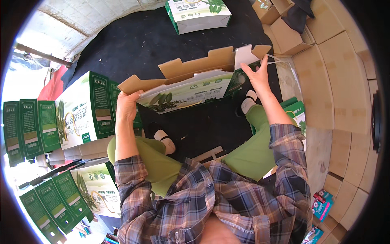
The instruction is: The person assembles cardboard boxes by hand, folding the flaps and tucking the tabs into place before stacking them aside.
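A partly folded carton (pixel 191 91), white with green leaf pictures on the outside and plain brown cardboard inside, is held up in front of my knees. Its top flaps stick up unclosed. My left hand (pixel 126 106) pinches its left end, the thumb on the flap edge and the fingers mostly hidden. At the right end, my right hand (pixel 257 78) grips the corner with thumb and forefinger spread across the panel edge and flap; its other fingers are partly hidden. Far ahead, a finished-looking carton (pixel 199 18) of the same print lies on the black cloth (pixel 126 44).
Flattened or standing green-and-white cartons (pixel 77 114) are stacked to my left, with more cartons (pixel 97 189) below. Brown cardboard boxes (pixel 313 85) are piled along the right. A green carton (pixel 295 112) stands beside my right knee. Small bright packets (pixel 322 205) lie lower right.
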{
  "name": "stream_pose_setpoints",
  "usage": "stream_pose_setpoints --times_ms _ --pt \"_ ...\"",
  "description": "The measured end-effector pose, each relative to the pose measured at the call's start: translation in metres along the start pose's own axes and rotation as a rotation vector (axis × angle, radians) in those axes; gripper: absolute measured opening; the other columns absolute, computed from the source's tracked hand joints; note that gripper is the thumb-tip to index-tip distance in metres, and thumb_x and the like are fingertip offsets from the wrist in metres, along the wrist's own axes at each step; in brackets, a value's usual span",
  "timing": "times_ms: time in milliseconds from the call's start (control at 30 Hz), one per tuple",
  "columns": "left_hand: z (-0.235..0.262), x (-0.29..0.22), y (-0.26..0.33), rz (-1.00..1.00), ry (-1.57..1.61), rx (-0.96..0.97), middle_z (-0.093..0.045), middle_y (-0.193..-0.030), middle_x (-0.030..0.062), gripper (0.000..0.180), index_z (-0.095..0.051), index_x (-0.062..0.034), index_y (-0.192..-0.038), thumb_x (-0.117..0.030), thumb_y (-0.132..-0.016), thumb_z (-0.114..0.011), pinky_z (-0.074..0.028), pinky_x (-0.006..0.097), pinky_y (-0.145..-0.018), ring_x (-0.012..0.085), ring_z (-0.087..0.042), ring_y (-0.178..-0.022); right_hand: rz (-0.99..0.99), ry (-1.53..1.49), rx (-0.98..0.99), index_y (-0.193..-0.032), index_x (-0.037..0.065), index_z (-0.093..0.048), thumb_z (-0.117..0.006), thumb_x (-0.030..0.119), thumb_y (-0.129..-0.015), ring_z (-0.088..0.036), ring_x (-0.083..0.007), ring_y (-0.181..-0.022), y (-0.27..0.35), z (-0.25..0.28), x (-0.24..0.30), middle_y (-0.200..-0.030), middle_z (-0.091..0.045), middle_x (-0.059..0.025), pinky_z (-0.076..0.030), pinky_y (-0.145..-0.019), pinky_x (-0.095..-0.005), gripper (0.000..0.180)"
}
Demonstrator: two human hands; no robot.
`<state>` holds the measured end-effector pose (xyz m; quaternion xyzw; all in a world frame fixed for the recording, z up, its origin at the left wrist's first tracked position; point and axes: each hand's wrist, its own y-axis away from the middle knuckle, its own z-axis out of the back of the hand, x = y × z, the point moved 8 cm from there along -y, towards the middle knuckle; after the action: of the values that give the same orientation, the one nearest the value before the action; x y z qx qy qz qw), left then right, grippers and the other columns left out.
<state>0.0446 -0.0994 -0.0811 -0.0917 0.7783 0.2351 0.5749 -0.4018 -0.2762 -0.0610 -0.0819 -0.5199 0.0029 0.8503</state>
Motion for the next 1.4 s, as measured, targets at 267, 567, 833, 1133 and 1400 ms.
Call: stream_pose_setpoints --times_ms 267,567,833,1133,1400 --pt "-0.050 -0.040 0.039 -0.382 -0.529 0.124 -0.058 -0.090 -0.0005 0.018 -0.069 -0.0044 -0.090 0.008 -0.079 -0.062 -0.042 0.022 -0.072 0.0088 -0.052 -0.081 0.077 0.270 0.033 -0.148 0.001 -0.004 -0.084 0.043 -0.064 -0.021 -0.0331 -0.140 0.012 -0.012 0.034 -0.151 -0.016 -0.0247 -0.026 -0.112 -0.0396 0.123" --pt "-0.045 -0.035 0.039 -0.299 -0.277 0.013 -0.061 -0.093 -0.0018 0.016 -0.065 -0.0042 -0.099 0.002 -0.085 -0.062 -0.045 0.024 -0.075 0.0086 -0.056 -0.085 0.129 0.224 -0.007 -0.144 0.002 -0.019 -0.063 0.002 -0.068 -0.036 -0.0341 -0.133 0.006 0.000 0.030 -0.145 -0.029 -0.0226 -0.035 -0.106 -0.0364 0.087" --pt "0.002 -0.024 0.028 -0.192 0.170 -0.315 -0.061 -0.108 0.0076 0.025 -0.054 -0.0021 -0.115 -0.015 -0.094 -0.058 -0.052 0.034 -0.082 0.0184 -0.061 -0.098 -0.026 -0.391 0.259 -0.136 0.007 -0.041 -0.045 -0.010 -0.071 -0.048 -0.0194 -0.121 0.024 0.000 0.041 -0.128 -0.051 -0.0085 -0.037 -0.100 -0.0289 0.067" --pt "0.006 -0.081 0.041 -0.428 -0.928 -0.440 -0.061 -0.104 0.0062 0.043 -0.053 -0.0097 -0.125 -0.006 -0.084 -0.064 -0.051 0.035 -0.081 0.0213 -0.063 -0.090 -0.244 -0.619 0.407 -0.141 0.013 -0.040 -0.048 -0.003 -0.079 -0.053 -0.0166 -0.115 0.029 0.003 0.038 -0.130 -0.050 -0.0059 -0.048 -0.092 -0.0324 0.064" --pt "-0.073 -0.093 0.049 -0.857 -1.299 -0.325 -0.050 -0.128 0.0148 0.071 -0.045 -0.0113 -0.136 0.000 -0.071 -0.071 -0.042 0.041 -0.098 0.0339 -0.049 -0.117 -0.263 -0.606 0.503 -0.145 0.013 -0.034 -0.047 -0.004 -0.080 -0.053 -0.0191 -0.116 0.037 0.004 0.036 -0.134 -0.048 -0.0074 -0.048 -0.093 -0.0348 0.068"
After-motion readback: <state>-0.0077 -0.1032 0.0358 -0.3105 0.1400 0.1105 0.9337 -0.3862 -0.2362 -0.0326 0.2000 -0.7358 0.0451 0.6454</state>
